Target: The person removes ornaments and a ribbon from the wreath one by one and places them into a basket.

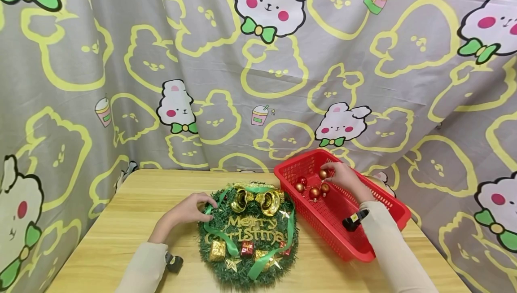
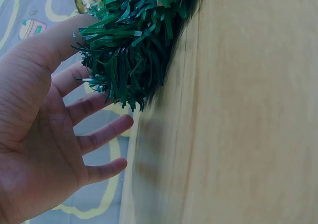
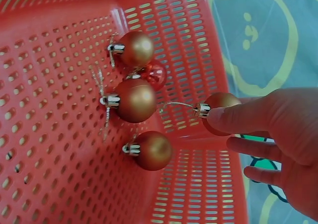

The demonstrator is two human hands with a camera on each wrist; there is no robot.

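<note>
My right hand reaches into the red plastic basket and pinches a gold Christmas ball between thumb and fingers. A thin looped string hangs from the ball's metal cap. Several other gold balls and a shiny red ball lie at that end of the basket. At the left edge of the green Christmas wreath, my left hand has its fingers spread and mostly straight. In the left wrist view, its thumb and some fingertips meet the green bristles, which partly hide them.
The wreath bears gold bells, green ribbon, gold lettering, stars and small gift boxes. It lies on a wooden table, left of the slanted basket. A patterned curtain hangs behind and at the sides.
</note>
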